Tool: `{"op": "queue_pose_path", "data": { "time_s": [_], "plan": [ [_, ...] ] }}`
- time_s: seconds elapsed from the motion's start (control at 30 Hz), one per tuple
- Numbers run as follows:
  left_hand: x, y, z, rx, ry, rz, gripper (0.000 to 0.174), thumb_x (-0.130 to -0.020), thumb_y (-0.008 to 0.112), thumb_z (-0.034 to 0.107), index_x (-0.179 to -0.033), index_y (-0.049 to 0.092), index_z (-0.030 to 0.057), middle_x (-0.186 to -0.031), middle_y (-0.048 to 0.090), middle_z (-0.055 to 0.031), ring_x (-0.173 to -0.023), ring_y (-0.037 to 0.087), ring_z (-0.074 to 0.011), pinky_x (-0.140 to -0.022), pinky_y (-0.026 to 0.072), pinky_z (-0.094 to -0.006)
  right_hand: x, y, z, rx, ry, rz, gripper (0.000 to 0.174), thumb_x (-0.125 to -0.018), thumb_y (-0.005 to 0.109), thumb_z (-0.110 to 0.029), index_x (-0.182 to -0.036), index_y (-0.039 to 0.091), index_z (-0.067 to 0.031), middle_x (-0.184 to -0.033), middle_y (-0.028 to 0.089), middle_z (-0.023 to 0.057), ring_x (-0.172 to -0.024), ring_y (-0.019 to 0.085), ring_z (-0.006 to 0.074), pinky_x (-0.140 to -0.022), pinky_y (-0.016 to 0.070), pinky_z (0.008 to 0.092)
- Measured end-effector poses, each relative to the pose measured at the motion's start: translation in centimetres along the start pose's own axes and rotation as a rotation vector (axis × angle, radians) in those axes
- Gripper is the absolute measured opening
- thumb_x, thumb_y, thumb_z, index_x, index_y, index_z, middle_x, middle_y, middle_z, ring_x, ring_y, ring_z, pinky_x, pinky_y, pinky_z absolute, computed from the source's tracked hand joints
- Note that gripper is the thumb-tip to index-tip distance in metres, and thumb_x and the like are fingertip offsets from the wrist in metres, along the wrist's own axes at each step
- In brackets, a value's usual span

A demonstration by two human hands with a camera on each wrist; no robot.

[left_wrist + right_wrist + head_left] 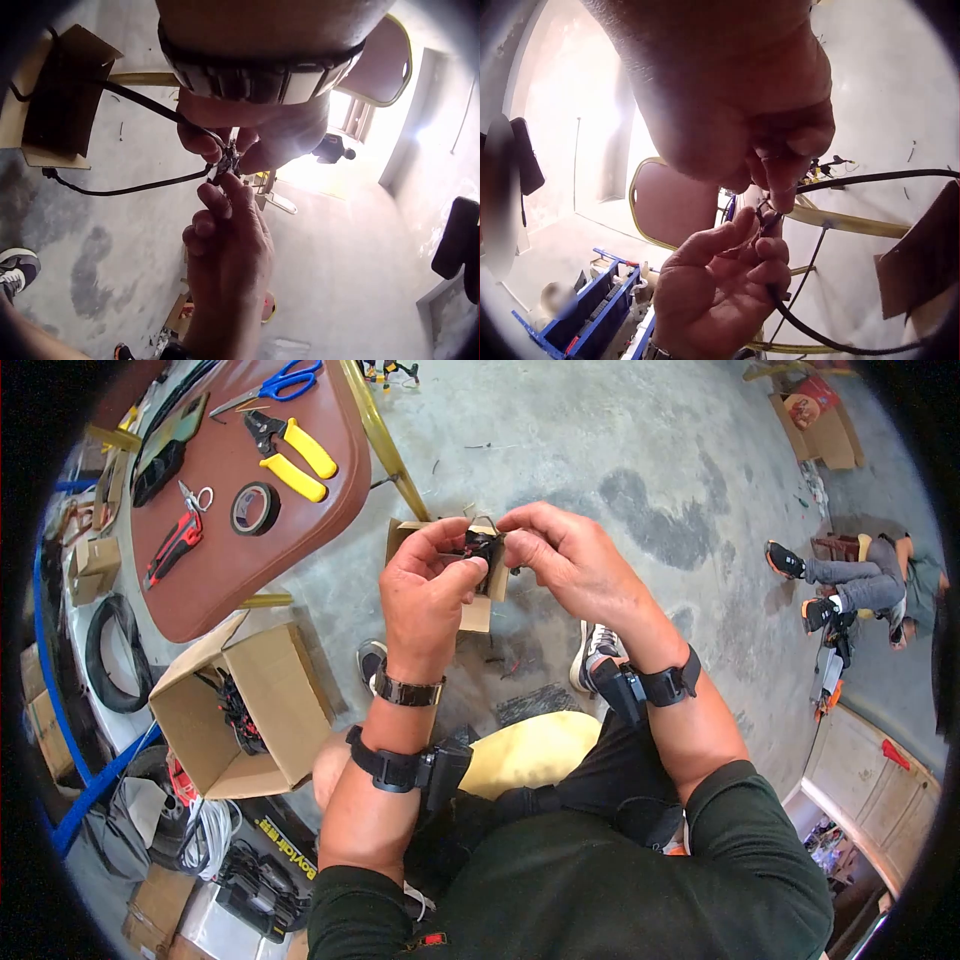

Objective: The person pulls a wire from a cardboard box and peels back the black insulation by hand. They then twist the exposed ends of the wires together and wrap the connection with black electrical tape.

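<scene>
Both hands meet in front of the body, over a small cardboard box. My left hand pinches the stripped-looking end of a black cable between thumb and fingers. From the opposite side, the thumb and fingertips of my right hand pinch thin wires at the same spot. Two lengths of black cable lead away from the fingers in both wrist views; one stretches across the box, the other has a dark end piece. The fingers partly hide the join.
A brown chair seat bears yellow-handled wire strippers, blue scissors, black tape and a red-handled tool. An open carton holding dark cables stands at left. Another person's legs are far right.
</scene>
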State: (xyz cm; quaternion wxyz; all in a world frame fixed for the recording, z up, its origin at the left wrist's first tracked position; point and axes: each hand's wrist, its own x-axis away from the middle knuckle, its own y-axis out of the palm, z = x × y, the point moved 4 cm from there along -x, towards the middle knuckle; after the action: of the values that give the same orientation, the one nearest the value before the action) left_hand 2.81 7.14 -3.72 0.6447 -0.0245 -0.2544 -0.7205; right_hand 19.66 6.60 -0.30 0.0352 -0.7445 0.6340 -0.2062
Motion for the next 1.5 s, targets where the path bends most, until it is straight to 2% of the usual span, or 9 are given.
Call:
{"op": "queue_pose_path", "data": {
  "time_s": [0.23,0.33,0.63,0.83,0.93,1.03,1.13,1.23,1.5],
  "plan": [
    [0.2,0.2,0.1,0.25,-0.107,0.007,0.024,-0.098,0.055,0.01,-0.119,0.058,-0.0014,-0.098,0.066,-0.0085,-0.071,0.063,-0.015,-0.057,0.0494,-0.0251,-0.7,0.4,1.3,-0.09,0.045,-0.1,0.02,-0.092,0.064,-0.013,-0.107,0.065,0.0002,-0.08,0.065,-0.0008,-0.074,0.057,0.0051,-0.064,0.046,0.024],
    [0.3,0.2,-0.3,0.229,-0.1,0.026,0.023,-0.096,0.055,0.005,-0.118,0.059,-0.0009,-0.098,0.065,-0.0093,-0.071,0.063,-0.0155,-0.057,0.0499,-0.0252,-0.8,0.3,1.1,0.029,0.037,-0.134,0.019,-0.091,0.066,-0.013,-0.105,0.065,-0.0003,-0.077,0.064,-0.0026,-0.072,0.056,0.004,-0.061,0.0454,0.0226],
    [0.3,0.5,-0.2,0.077,-0.068,0.006,0.031,-0.088,0.055,-0.007,-0.118,0.059,-0.0008,-0.097,0.065,-0.0099,-0.071,0.063,-0.0145,-0.055,0.0498,-0.0249,-0.6,0.3,0.3,-0.109,0.12,-0.119,0.017,-0.091,0.068,-0.016,-0.099,0.066,-0.0015,-0.073,0.065,0.0006,-0.067,0.064,0.007,-0.056,0.047,0.0219],
    [0.3,0.5,-0.5,0.052,-0.052,-0.003,0.032,-0.087,0.057,-0.007,-0.118,0.059,-0.0006,-0.092,0.065,-0.0075,-0.069,0.063,-0.0138,-0.054,0.0494,-0.0236,-0.5,-0.2,-0.5,0.193,0.014,-0.047,0.02,-0.085,0.072,-0.014,-0.099,0.065,-0.002,-0.066,0.059,-0.0023,-0.056,0.05,0.0057,-0.051,0.0439,0.0255],
    [0.2,0.3,-0.4,-0.01,-0.04,0.01,0.033,-0.086,0.059,-0.006,-0.119,0.058,-0.001,-0.091,0.065,-0.0071,-0.068,0.063,-0.0138,-0.053,0.0489,-0.0231,-0.4,-0.9,-1.0,0.252,-0.06,0.031,0.022,-0.079,0.075,-0.011,-0.099,0.066,-0.0044,-0.07,0.058,-0.0016,-0.059,0.047,0.008,-0.053,0.0435,0.0272],
    [0.2,0.2,-0.3,-0.084,-0.016,-0.023,0.036,-0.086,0.059,-0.006,-0.121,0.057,-0.0022,-0.09,0.065,-0.007,-0.068,0.063,-0.0137,-0.052,0.049,-0.0233,-0.2,-0.6,-1.5,0.315,-0.422,0.141,0.025,-0.074,0.076,-0.008,-0.098,0.067,-0.0067,-0.08,0.06,0.0017,-0.069,0.055,0.0144,-0.061,0.0474,0.0302],
    [0.3,0.5,-0.1,-0.138,-0.014,-0.069,0.039,-0.085,0.059,-0.007,-0.123,0.054,-0.0035,-0.091,0.065,-0.0072,-0.068,0.063,-0.0139,-0.052,0.0498,-0.024,-0.2,-0.3,-1.4,0.423,-0.576,0.08,0.025,-0.072,0.075,-0.004,-0.095,0.068,-0.0073,-0.088,0.063,0.0054,-0.079,0.059,0.0221,-0.07,0.05,0.034],
    [0.4,0.6,-0.1,-0.174,-0.016,-0.092,0.041,-0.085,0.057,-0.009,-0.125,0.053,-0.0036,-0.093,0.065,-0.0078,-0.07,0.064,-0.0143,-0.054,0.0512,-0.0247,-0.3,0.2,-0.7,0.395,-0.477,-0.046,0.022,-0.072,0.072,-0.002,-0.094,0.068,-0.0062,-0.087,0.064,0.0074,-0.083,0.062,0.0259,-0.075,0.051,0.0361],
    [0.0,0.4,-0.8,-0.215,0.047,-0.171,0.039,-0.081,0.059,-0.01,-0.12,0.059,-0.0015,-0.096,0.064,-0.0061,-0.077,0.065,-0.0132,-0.066,0.0541,-0.0248,-0.5,-0.2,0.1,0.366,-0.377,-0.053,0.021,-0.075,0.067,0.001,-0.095,0.068,-0.0055,-0.088,0.067,0.0096,-0.082,0.064,0.026,-0.072,0.0517,0.0359]
  ]
}}
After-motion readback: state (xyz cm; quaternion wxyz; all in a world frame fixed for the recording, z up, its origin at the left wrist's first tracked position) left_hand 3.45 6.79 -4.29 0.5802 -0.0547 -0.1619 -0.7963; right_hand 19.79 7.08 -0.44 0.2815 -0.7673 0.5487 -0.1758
